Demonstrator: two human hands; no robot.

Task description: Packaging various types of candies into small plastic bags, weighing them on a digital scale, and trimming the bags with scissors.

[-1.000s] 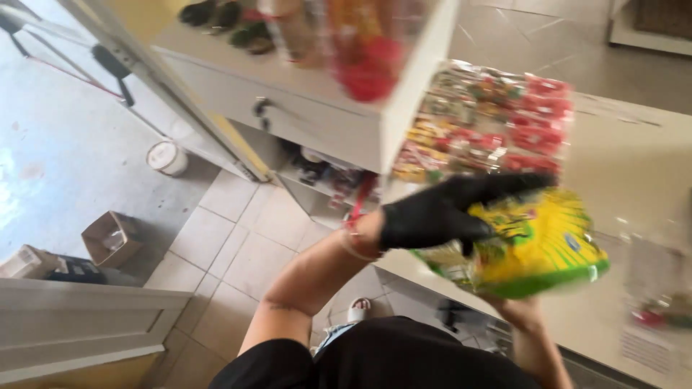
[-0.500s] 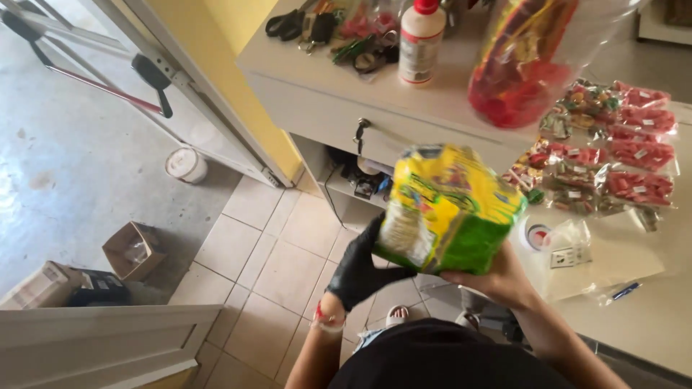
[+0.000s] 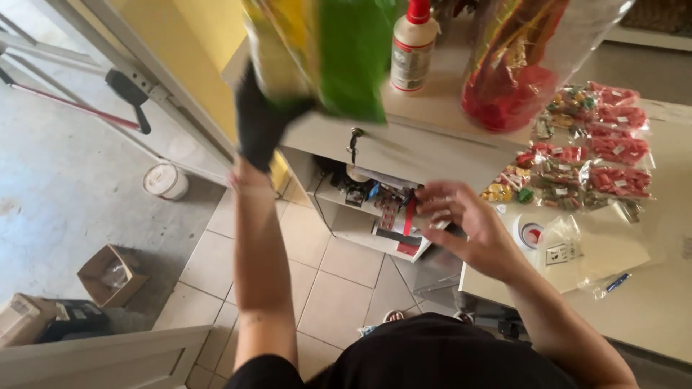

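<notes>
Here: crinkly green-and-yellow plastic packet (image 3: 324,50) raised high, above white bench (image 3: 432,137) edge. Black-gloved left hand (image 3: 263,122) clamped on its lower corner. Likely light, soft, slippery film; safer grip along bottom seam. Bare right hand (image 3: 468,223) empty, fingers loosely curled, near small sweet bags (image 3: 584,155). White glue bottle (image 3: 412,47) behind.

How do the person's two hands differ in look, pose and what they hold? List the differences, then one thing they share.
1. The left hand wears a black glove; the right hand is bare.
2. The left hand is raised high, near the camera; the right hand sits lower, by the counter edge.
3. The left hand grips a yellow-green bag; the right hand holds nothing clearly visible.
Both arms are bare.
</notes>
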